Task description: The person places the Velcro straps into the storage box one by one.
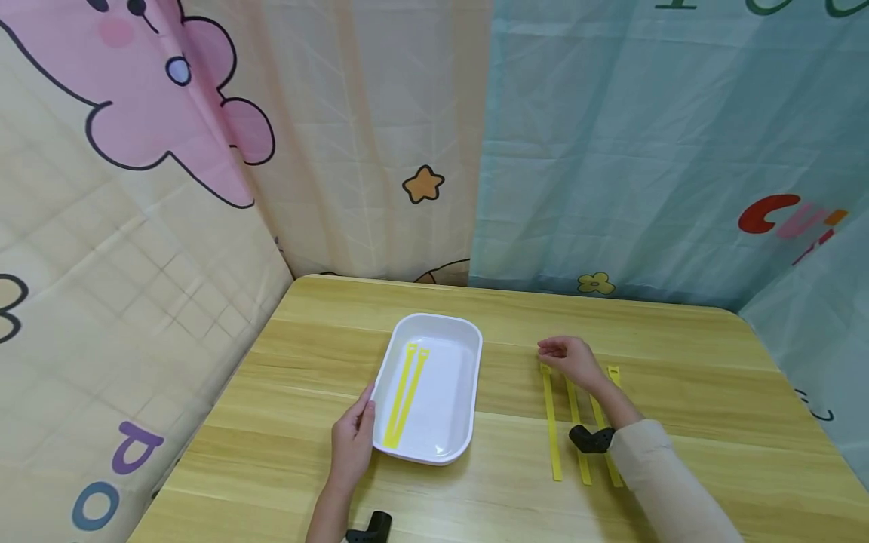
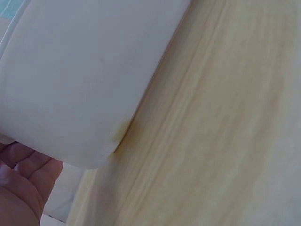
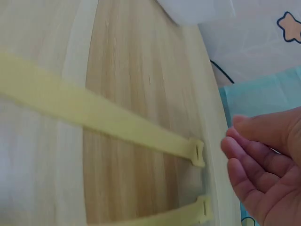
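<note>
Tray point(image 1: 448, 400) sits on the worktop point(image 1: 271, 452), the left hand point(image 1: 353, 441) gripping its left edge by the near corner, presumably to steady it. Straps point(image 1: 553, 430) lie spaced towards the worktop's right edge, perhaps for reaching singly; two more straps point(image 1: 410, 396) lie along the tray's left side. Right hand point(image 1: 570, 360), empty, fingers loosely bent, is beside the leftmost strap's far end.

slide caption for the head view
Left hand holds a white tray with two yellow straps; right hand near more straps.

I see a wood-grain table point(image 1: 505, 490) beneath the right fingers point(image 1: 553, 345), a teal curtain point(image 1: 611, 151) beyond, a cream cartoon-print curtain point(image 1: 326, 151) to their left.
</note>
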Demonstrator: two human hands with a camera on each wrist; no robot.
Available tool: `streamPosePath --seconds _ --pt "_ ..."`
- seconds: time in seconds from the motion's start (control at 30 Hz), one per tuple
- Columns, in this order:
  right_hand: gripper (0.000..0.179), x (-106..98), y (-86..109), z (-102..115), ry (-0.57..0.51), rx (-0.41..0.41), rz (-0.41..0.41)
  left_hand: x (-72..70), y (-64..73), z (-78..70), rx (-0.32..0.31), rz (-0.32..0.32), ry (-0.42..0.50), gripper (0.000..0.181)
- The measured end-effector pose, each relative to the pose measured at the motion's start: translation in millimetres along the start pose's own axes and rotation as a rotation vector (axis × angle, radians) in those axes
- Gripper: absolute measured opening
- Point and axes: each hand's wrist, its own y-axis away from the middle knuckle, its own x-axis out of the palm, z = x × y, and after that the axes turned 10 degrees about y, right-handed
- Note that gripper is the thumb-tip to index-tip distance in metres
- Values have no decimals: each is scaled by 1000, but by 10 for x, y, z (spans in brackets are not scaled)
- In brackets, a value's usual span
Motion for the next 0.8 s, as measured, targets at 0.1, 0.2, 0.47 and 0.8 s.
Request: streamPosePath --seconds 0.1,0.2,0.47,0.8 --pt "28 -36 14 -7 67 -44 46 -3 -1 3 -5 -1 1 33" --pt "30 -69 26 -2 114 -64 84 -3 -3 -3 -6 -3 -2 33" --pt "35 -98 6 -14 216 -32 140 3 -4 -25 -5 -5 -11 32" --pt "36 -82 -3 -23 281 -14 165 -6 -10 -5 -14 8 7 33"
